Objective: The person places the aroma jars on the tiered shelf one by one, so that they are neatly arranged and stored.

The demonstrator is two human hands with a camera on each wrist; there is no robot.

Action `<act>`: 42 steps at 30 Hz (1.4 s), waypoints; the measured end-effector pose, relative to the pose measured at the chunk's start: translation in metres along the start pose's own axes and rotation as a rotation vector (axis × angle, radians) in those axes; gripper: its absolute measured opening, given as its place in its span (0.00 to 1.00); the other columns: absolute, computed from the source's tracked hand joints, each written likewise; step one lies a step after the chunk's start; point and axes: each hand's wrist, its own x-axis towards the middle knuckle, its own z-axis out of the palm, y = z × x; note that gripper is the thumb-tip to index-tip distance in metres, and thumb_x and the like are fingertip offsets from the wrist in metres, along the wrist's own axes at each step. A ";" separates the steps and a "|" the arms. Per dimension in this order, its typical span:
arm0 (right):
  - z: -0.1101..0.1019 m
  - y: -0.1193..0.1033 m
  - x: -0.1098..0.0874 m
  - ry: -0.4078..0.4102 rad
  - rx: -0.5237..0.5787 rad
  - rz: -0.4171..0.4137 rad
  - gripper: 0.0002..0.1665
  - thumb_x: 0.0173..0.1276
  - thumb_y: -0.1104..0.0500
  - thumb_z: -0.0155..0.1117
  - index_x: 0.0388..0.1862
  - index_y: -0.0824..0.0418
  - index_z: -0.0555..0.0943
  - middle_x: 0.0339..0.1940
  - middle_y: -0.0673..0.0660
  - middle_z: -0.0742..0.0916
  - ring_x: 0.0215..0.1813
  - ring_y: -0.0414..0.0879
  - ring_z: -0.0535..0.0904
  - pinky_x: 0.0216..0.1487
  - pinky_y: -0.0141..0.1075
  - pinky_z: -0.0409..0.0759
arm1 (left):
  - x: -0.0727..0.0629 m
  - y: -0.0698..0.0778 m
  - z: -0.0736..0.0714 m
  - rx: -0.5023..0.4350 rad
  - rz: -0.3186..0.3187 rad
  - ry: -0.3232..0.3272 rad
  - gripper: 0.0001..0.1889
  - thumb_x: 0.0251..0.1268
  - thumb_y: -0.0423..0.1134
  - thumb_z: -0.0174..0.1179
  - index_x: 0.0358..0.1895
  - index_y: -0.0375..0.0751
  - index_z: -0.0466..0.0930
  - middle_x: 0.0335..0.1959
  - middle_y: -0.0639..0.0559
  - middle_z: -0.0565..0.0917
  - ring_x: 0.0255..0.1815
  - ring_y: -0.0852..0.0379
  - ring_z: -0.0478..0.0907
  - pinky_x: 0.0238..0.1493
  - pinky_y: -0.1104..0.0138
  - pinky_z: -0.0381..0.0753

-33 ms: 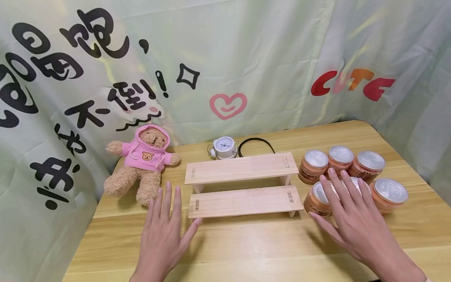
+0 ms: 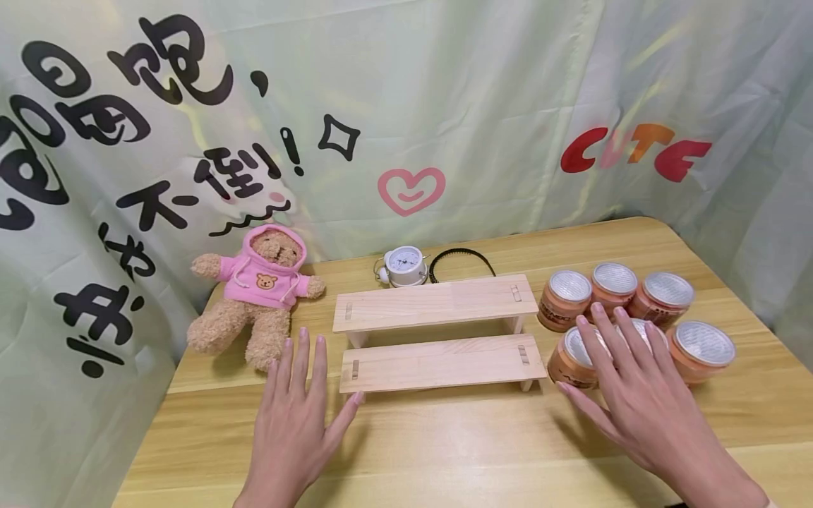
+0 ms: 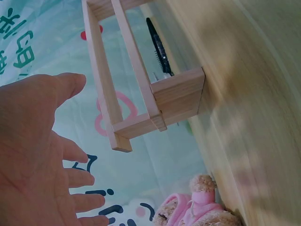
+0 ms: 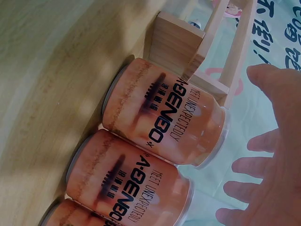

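My left hand [image 2: 295, 416] hovers palm down over the table's front left, fingers straight, holding nothing. Its thumb tip overlaps the near left corner of a pale wooden two-step rack [image 2: 438, 363] in the head view. Fingers spread, my right hand [image 2: 648, 402] hangs above the front cans at the right and hides part of them. Those are several orange-brown printed cans [image 2: 701, 353] with silvery ribbed tops, standing in two rows. In the right wrist view a can [image 4: 164, 113] stands upright near the rack's end, with that hand's fingers apart from it.
A teddy bear [image 2: 263, 296] in a pink hoodie sits at the back left. Behind the rack stand a small white alarm clock [image 2: 404, 264] and a black ring-shaped band [image 2: 462, 252]. A printed pale curtain [image 2: 495, 106] hangs around the wood-grain table [image 2: 444, 451].
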 end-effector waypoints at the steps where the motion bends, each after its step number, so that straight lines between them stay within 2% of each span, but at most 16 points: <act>1: 0.000 0.000 0.000 0.001 -0.001 0.001 0.50 0.78 0.30 0.35 0.75 0.72 0.65 0.75 0.72 0.69 0.81 0.62 0.53 0.80 0.58 0.43 | 0.000 0.000 0.000 -0.001 0.000 0.000 0.48 0.71 0.69 0.47 0.81 0.37 0.50 0.83 0.38 0.44 0.81 0.36 0.45 0.80 0.48 0.40; 10: -0.003 0.001 0.000 -0.005 0.002 0.014 0.50 0.78 0.30 0.36 0.74 0.72 0.66 0.75 0.72 0.68 0.79 0.65 0.55 0.80 0.58 0.44 | -0.001 0.001 -0.001 -0.004 -0.001 -0.004 0.49 0.70 0.68 0.49 0.81 0.36 0.50 0.83 0.39 0.43 0.81 0.35 0.45 0.78 0.44 0.48; 14: -0.007 0.004 -0.001 -0.009 0.008 0.033 0.51 0.77 0.29 0.36 0.74 0.72 0.66 0.76 0.72 0.67 0.80 0.65 0.54 0.80 0.58 0.44 | -0.001 0.002 0.000 -0.010 -0.004 -0.008 0.49 0.70 0.69 0.50 0.81 0.36 0.50 0.83 0.39 0.43 0.80 0.35 0.46 0.79 0.45 0.47; 19: -0.013 0.010 -0.006 -0.013 0.017 0.062 0.53 0.77 0.27 0.36 0.74 0.73 0.65 0.77 0.71 0.66 0.81 0.63 0.51 0.80 0.59 0.43 | -0.002 0.002 -0.001 -0.043 -0.031 -0.046 0.50 0.70 0.68 0.52 0.82 0.38 0.47 0.83 0.38 0.42 0.81 0.35 0.46 0.79 0.46 0.46; 22: -0.017 0.014 -0.010 0.002 0.024 0.071 0.53 0.77 0.27 0.36 0.72 0.74 0.66 0.75 0.72 0.67 0.80 0.65 0.52 0.79 0.62 0.44 | -0.003 0.004 -0.003 -0.088 -0.065 -0.086 0.50 0.70 0.67 0.54 0.82 0.40 0.44 0.83 0.40 0.40 0.81 0.36 0.45 0.78 0.44 0.50; 25: -0.021 0.021 -0.012 0.024 0.026 0.073 0.54 0.77 0.27 0.37 0.71 0.75 0.67 0.74 0.73 0.68 0.77 0.70 0.57 0.77 0.64 0.48 | -0.003 0.005 -0.005 -0.147 -0.101 -0.124 0.51 0.70 0.66 0.55 0.83 0.42 0.42 0.83 0.41 0.40 0.81 0.36 0.46 0.76 0.42 0.53; 28: -0.025 0.027 -0.018 0.000 0.034 0.112 0.55 0.76 0.25 0.37 0.74 0.74 0.65 0.73 0.75 0.68 0.75 0.73 0.57 0.77 0.65 0.47 | -0.002 0.006 -0.006 -0.230 -0.138 -0.156 0.50 0.70 0.67 0.56 0.83 0.44 0.42 0.83 0.41 0.42 0.80 0.34 0.48 0.74 0.38 0.56; 31: -0.030 0.035 -0.024 -0.046 0.044 0.168 0.57 0.75 0.24 0.36 0.75 0.74 0.63 0.72 0.78 0.68 0.76 0.74 0.55 0.78 0.63 0.44 | 0.000 0.007 -0.007 -0.344 -0.184 -0.198 0.50 0.70 0.67 0.55 0.83 0.46 0.42 0.83 0.41 0.43 0.79 0.34 0.50 0.72 0.35 0.57; 35: -0.033 0.046 -0.030 -0.033 0.080 0.192 0.59 0.73 0.23 0.39 0.74 0.74 0.63 0.71 0.80 0.68 0.76 0.74 0.55 0.79 0.62 0.45 | 0.005 0.008 -0.009 -0.510 -0.250 -0.266 0.50 0.70 0.66 0.56 0.83 0.48 0.42 0.83 0.42 0.45 0.80 0.35 0.49 0.72 0.35 0.55; 40: -0.034 0.057 -0.038 -0.043 0.118 0.250 0.60 0.70 0.23 0.48 0.74 0.75 0.61 0.69 0.83 0.67 0.75 0.75 0.56 0.79 0.60 0.44 | 0.012 0.005 -0.009 -0.684 -0.348 -0.357 0.50 0.69 0.65 0.59 0.83 0.53 0.41 0.83 0.45 0.46 0.81 0.39 0.47 0.74 0.37 0.51; 42: -0.034 0.061 -0.041 -0.056 0.127 0.283 0.61 0.69 0.25 0.54 0.74 0.76 0.61 0.68 0.84 0.67 0.75 0.76 0.56 0.79 0.60 0.44 | 0.014 0.003 -0.008 -0.742 -0.373 -0.378 0.49 0.69 0.64 0.59 0.83 0.54 0.41 0.83 0.45 0.47 0.80 0.37 0.49 0.74 0.37 0.53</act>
